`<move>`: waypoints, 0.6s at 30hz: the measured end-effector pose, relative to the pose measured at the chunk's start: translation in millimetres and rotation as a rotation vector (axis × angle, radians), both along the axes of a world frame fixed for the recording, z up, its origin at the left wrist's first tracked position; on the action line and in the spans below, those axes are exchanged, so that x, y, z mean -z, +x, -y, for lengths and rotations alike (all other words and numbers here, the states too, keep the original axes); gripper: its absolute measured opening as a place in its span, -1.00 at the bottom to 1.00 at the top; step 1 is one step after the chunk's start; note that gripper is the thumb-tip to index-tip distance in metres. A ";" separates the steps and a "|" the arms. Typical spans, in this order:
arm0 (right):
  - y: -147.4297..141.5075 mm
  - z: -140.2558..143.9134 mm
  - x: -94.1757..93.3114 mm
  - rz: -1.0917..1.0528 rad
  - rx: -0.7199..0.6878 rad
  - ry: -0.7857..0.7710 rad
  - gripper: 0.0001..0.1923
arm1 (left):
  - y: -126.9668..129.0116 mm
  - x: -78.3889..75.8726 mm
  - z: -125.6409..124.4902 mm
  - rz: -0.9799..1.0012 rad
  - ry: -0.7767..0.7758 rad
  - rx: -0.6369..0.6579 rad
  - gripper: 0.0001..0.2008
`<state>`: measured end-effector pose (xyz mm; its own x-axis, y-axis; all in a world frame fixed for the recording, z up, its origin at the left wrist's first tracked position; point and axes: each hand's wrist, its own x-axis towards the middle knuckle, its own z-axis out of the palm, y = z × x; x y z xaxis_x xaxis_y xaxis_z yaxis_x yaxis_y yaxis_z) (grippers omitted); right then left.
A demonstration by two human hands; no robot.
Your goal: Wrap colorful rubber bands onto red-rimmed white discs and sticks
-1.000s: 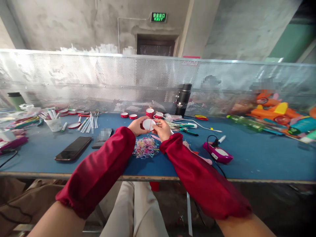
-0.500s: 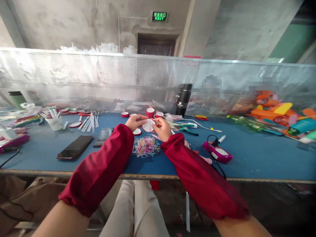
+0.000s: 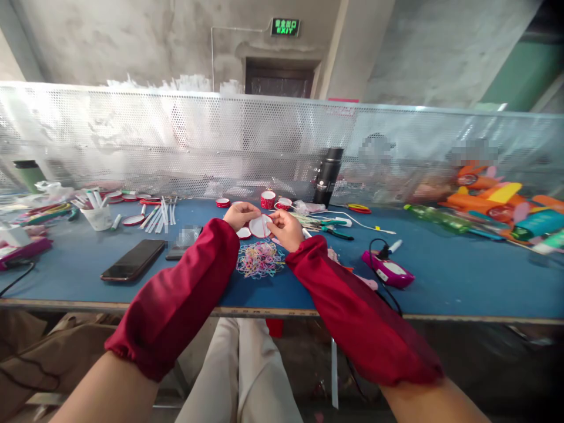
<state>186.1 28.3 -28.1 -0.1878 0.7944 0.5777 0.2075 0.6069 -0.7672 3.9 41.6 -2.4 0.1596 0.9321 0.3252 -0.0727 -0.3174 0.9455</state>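
Note:
Both my hands hold one small round white disc with a red rim (image 3: 259, 226) above the blue table (image 3: 462, 276). My left hand (image 3: 239, 215) grips its left edge, and my right hand (image 3: 285, 228) pinches its right edge. A thin red band runs across the disc's face. A second red-rimmed disc (image 3: 242, 233) lies on the table just under my left hand. In front of my hands sits a heap of coloured rubber bands (image 3: 259, 259). Red sleeves cover both forearms.
Behind my hands stand red cups and lids (image 3: 267, 200) and a black flask (image 3: 326, 177). Pliers (image 3: 337, 233) and a purple corded device (image 3: 389, 271) lie to the right, two phones (image 3: 132, 260) to the left. A perforated metal screen (image 3: 176, 141) closes the table's far side.
A second red-rimmed disc has appeared on the table under my left hand. My hands with the held disc have dropped slightly and the disc is tilted more.

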 end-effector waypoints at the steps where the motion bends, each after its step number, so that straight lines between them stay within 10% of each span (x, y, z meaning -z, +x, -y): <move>1: 0.0 0.3 0.0 -0.001 0.002 0.006 -0.81 | 0.3 -0.5 1.4 0.014 -0.018 0.000 -0.77; 18: -2.8 2.3 2.7 -0.001 -0.011 0.003 -0.79 | 0.3 -4.3 9.5 0.030 -0.158 -0.006 -0.75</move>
<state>183.3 26.0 -30.7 -0.1959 0.7906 0.5802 0.1998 0.6114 -0.7657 4.2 32.1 1.8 0.1467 0.9728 0.1794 -0.1002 -0.1658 0.9810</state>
